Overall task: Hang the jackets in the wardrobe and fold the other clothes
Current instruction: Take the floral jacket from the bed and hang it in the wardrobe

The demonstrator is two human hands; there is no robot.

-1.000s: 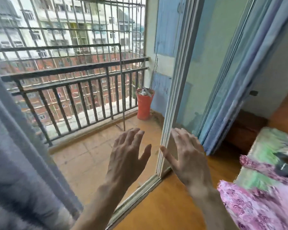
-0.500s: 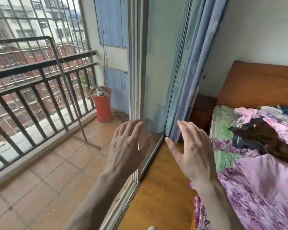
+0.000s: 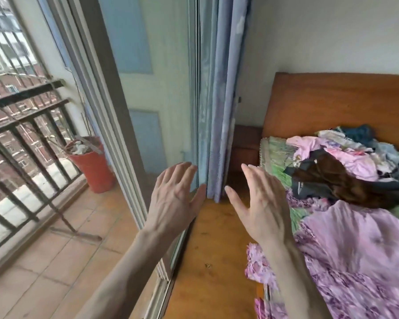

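Clothes [image 3: 346, 157] lie heaped on the bed [image 3: 279, 153] by the headboard, while the left hand [image 3: 173, 199] and right hand [image 3: 260, 206] hover empty, fingers spread, near the curtain [image 3: 219, 100].

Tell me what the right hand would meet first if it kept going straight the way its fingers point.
Probably the dark wooden nightstand beside the bed; the right hand points up and ahead towards it, though depth is unclear.
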